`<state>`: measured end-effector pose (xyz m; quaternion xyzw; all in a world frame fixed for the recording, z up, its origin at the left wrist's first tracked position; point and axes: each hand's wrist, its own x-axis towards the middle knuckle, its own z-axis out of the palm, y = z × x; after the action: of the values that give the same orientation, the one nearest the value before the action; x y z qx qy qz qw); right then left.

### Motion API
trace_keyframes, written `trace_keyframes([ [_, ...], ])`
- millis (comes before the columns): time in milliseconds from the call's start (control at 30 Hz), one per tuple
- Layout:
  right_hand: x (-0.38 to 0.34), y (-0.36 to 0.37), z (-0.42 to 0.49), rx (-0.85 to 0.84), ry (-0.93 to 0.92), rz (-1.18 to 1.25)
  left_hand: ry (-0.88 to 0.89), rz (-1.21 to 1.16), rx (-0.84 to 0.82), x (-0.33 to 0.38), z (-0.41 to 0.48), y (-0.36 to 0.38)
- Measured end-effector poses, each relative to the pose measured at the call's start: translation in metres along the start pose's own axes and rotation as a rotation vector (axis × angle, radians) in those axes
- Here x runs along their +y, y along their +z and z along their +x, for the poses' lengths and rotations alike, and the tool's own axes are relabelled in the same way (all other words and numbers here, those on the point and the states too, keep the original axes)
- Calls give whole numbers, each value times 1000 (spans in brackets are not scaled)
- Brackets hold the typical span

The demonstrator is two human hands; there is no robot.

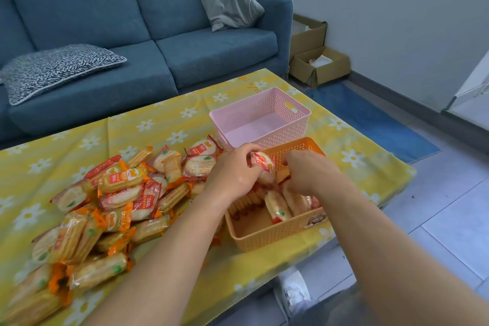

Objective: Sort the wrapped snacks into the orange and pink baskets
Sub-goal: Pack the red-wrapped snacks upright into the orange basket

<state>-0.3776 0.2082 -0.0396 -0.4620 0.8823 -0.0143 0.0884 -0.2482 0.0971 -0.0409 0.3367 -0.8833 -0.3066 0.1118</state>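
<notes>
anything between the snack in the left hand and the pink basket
Nothing visible does. The left hand holds the snack above the orange basket, and the pink basket just beyond is open-topped and empty.

Low table (391, 182) under a yellow daisy-print cloth (164, 124), carrying 3 things: a big loose pile of wrapped snacks (113, 206) on the left, the pink basket (280, 137) far right, and the orange basket (267, 235) just in front of it, by the near edge.
</notes>
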Motion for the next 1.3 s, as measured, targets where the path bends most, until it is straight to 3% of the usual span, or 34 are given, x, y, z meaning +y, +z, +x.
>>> trace_keyframes([
  [167, 12, -9, -3, 19, 9, 84, -5, 217, 1, 8, 3, -4],
  [367, 26, -18, -5, 239, 111, 375, 54, 469, 31, 19, 7, 3],
  [733, 6, -8, -4, 476, 150, 261, 66, 378, 58, 15, 10, 22],
  [867, 4, 6, -5, 321, 113, 306, 71, 345, 86, 15, 10, 25],
  [1167, 23, -7, -8, 33, 105, 545, 4, 16, 18, -3, 22, 20],
  [1300, 33, -5, -7, 28, 95, 620, 13, -48, 14, -3, 25, 19],
])
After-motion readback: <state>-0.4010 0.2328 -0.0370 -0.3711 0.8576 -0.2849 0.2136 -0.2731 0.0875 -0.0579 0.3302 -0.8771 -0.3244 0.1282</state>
